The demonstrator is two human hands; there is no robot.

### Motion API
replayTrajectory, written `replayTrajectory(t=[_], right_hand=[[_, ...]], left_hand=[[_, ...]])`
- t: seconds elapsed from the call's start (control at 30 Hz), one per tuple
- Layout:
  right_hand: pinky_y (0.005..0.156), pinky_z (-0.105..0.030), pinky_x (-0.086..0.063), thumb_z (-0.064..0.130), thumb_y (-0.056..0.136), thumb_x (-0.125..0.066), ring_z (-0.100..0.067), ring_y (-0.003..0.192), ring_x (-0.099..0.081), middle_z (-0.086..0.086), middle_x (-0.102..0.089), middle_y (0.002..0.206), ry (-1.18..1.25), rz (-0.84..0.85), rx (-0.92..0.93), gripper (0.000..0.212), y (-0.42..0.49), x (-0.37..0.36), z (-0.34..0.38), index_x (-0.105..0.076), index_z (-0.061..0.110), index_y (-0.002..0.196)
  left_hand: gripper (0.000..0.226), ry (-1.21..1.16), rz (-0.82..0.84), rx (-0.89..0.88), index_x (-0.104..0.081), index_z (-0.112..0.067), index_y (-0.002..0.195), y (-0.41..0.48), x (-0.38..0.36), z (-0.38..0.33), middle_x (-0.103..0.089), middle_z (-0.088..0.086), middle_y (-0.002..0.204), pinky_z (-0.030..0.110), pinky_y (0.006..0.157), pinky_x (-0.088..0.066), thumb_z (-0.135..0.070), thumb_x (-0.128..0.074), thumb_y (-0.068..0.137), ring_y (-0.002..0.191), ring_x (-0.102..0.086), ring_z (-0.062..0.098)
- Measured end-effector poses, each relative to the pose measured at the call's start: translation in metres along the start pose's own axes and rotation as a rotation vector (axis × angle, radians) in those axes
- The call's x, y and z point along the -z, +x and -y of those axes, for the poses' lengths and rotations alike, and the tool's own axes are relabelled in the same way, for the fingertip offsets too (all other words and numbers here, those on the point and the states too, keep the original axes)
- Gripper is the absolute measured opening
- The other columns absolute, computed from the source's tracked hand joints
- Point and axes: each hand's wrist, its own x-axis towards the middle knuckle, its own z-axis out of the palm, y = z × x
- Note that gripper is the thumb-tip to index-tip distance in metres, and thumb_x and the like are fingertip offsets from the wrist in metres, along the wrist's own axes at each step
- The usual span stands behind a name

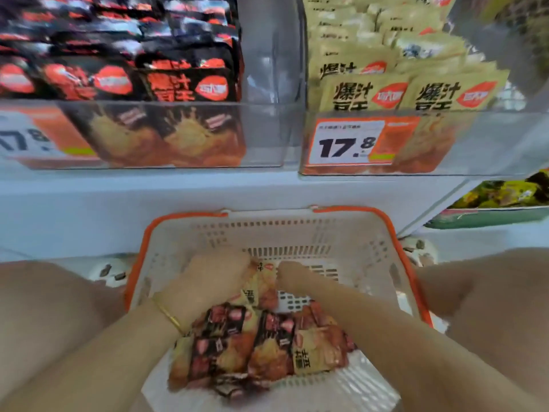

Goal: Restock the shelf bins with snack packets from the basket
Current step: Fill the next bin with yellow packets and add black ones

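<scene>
Reaches both forearms over the near rim of the orange-edged white basket, bare knees flanking it on either side. Faces two clear shelf bins above the basket's far rim: the black-packet bin up and left, the beige-packet bin up and right, fronted by a 17.8 price tag. Finds the loose heap of snack packets on the basket floor towards its near side, black and beige mixed. Grips a beige packet at the heap's far end with the left hand, fingers curled over it. Sets the right hand against that packet's edge; cannot tell through the blur whether pinching or only touching. Judges the packets light, soft and probably slick: best taken by the sealed edges, a few at once, uncrushed. Has open room in the basket's far half; must clear its rim and the bins' front walls.
</scene>
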Motion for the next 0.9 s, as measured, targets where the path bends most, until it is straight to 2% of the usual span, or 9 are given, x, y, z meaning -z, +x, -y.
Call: replayTrajectory(t=[0.07, 0.13, 0.3, 0.37, 0.43, 0.5, 0.6, 0.73, 0.9], right_hand=[[0.067, -0.013, -0.044, 0.020, 0.093, -0.058, -0.017, 0.081, -0.053, -0.002, -0.057, 0.092, 0.237, -0.027, -0.060, 0.005, 0.023, -0.032, -0.013, -0.056, 0.016, 0.089], [0.080, -0.020, -0.045, 0.027, 0.086, -0.066, -0.016, 0.088, -0.053, 0.005, -0.057, 0.089, 0.347, -0.040, -0.112, 0.024, 0.041, -0.054, -0.020, -0.047, 0.033, 0.073], [0.051, -0.019, -0.036, 0.024, 0.094, -0.057, -0.008, 0.056, -0.043, 0.002, -0.044, 0.065, 0.700, -0.164, -0.330, 0.033, 0.066, -0.072, -0.009, -0.040, 0.016, 0.066], [0.057, -0.030, -0.047, 0.025, 0.092, -0.060, -0.017, 0.060, -0.054, -0.007, -0.056, 0.069, 0.770, -0.178, -0.367, 0.025, 0.072, -0.076, -0.007, -0.053, 0.006, 0.078], [0.056, -0.034, -0.055, 0.009, 0.091, -0.059, -0.027, 0.072, -0.060, -0.015, -0.061, 0.082, 0.900, -0.170, -0.395, 0.009, 0.066, -0.072, -0.006, -0.058, 0.001, 0.094], [0.050, -0.031, -0.052, 0.002, 0.090, -0.056, -0.026, 0.075, -0.058, -0.013, -0.060, 0.086, 0.925, -0.221, -0.392, 0.008, 0.057, -0.063, -0.011, -0.054, 0.008, 0.085], [0.056, -0.027, -0.049, 0.008, 0.086, -0.062, -0.018, 0.064, -0.056, -0.007, -0.060, 0.076, 0.823, -0.329, -0.352, 0.009, 0.037, -0.040, -0.024, -0.055, 0.012, 0.082], [0.050, -0.024, -0.050, -0.001, 0.089, -0.058, -0.014, 0.062, -0.058, -0.005, -0.059, 0.073, 0.969, -0.190, -0.214, 0.017, -0.028, 0.007, -0.028, -0.052, 0.012, 0.080], [0.072, -0.032, -0.055, -0.001, 0.091, -0.055, -0.016, 0.069, -0.059, -0.005, -0.059, 0.076, 0.943, -0.110, 0.090, 0.016, -0.111, 0.061, -0.028, -0.053, 0.012, 0.083]], left_hand=[[0.022, 0.117, 0.034, -0.001, -0.061, -0.017, 0.104, 0.002, -0.018, 0.002, -0.061, 0.005, 0.107, 0.035, 0.078, -0.043, -0.021, -0.043, 0.092, 0.102, -0.057, 0.027], [0.024, 0.122, 0.047, 0.007, -0.054, -0.019, 0.114, 0.005, -0.029, 0.006, -0.057, 0.004, 0.113, 0.039, 0.091, -0.040, -0.023, -0.043, 0.094, 0.111, -0.051, 0.027], [0.034, 0.104, 0.131, 0.025, -0.040, -0.017, 0.132, 0.008, -0.031, 0.011, -0.047, 0.007, 0.129, 0.040, 0.099, -0.034, -0.024, -0.039, 0.099, 0.122, -0.041, 0.028], [0.035, 0.108, 0.144, 0.038, -0.041, -0.016, 0.132, 0.011, -0.033, 0.009, -0.046, 0.006, 0.132, 0.040, 0.100, -0.033, -0.023, -0.040, 0.098, 0.123, -0.040, 0.026], [0.033, 0.080, 0.137, 0.050, -0.044, -0.015, 0.129, 0.015, -0.035, 0.008, -0.046, 0.005, 0.130, 0.038, 0.097, -0.036, -0.021, -0.042, 0.096, 0.122, -0.040, 0.025], [0.031, 0.036, 0.116, 0.036, -0.048, -0.014, 0.125, 0.017, -0.034, 0.007, -0.048, 0.005, 0.127, 0.037, 0.095, -0.040, -0.019, -0.043, 0.095, 0.119, -0.043, 0.024], [0.026, -0.079, 0.098, 0.072, -0.050, -0.016, 0.120, 0.020, -0.029, 0.003, -0.052, 0.004, 0.120, 0.038, 0.089, -0.048, -0.021, -0.044, 0.096, 0.110, -0.050, 0.024], [0.036, -0.351, 0.049, 0.131, -0.044, -0.009, 0.128, 0.017, -0.005, -0.005, -0.052, 0.008, 0.120, 0.034, 0.080, -0.049, -0.028, -0.046, 0.097, 0.101, -0.052, 0.022], [0.036, -0.804, -0.107, 0.155, -0.052, -0.002, 0.120, 0.010, 0.038, -0.014, -0.053, 0.004, 0.104, 0.024, 0.074, -0.043, -0.019, -0.062, 0.089, 0.096, -0.052, 0.017]])
